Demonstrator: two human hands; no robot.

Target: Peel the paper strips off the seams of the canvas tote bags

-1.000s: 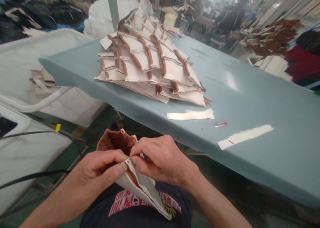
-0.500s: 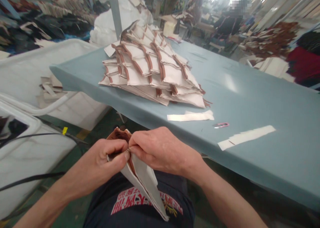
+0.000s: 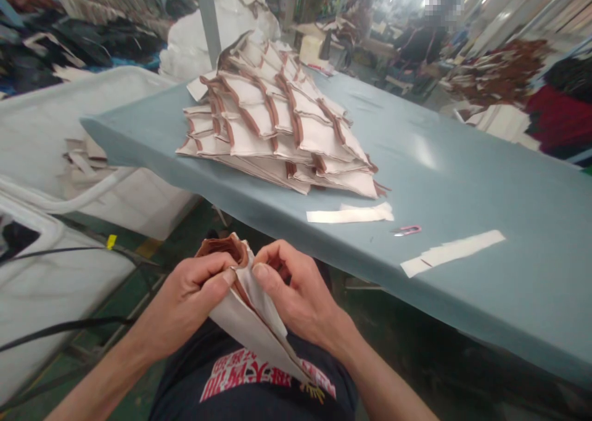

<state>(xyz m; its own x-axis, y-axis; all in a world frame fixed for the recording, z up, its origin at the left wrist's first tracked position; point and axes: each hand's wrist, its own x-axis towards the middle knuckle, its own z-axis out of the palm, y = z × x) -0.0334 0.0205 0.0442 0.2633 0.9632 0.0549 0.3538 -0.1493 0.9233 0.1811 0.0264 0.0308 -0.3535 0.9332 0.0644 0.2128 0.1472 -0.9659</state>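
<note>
Above my lap is a folded cream fabric piece (image 3: 250,322) with brown edging; its brown layered end points up and away from me. My left hand (image 3: 198,298) pinches the piece near its brown edge, thumb on top. My right hand (image 3: 296,285) is at the right side of the piece, thumb and forefinger pressed together at its cream edge; whether a thread is between the fingertips is too small to tell. Beyond my hands, a large pile of cream pieces with brown edges (image 3: 277,113) lies on the blue-grey table.
On the table (image 3: 444,205) lie cream strips (image 3: 351,213), pink-handled snips (image 3: 407,230) and more strips (image 3: 453,252). White bins (image 3: 124,82) stand at the left, with black cables nearby. A person (image 3: 416,42) is in the background.
My right hand has come away from my left fingertips, slightly to the right. More of the brown layered end shows between them. The view has shifted slightly.
</note>
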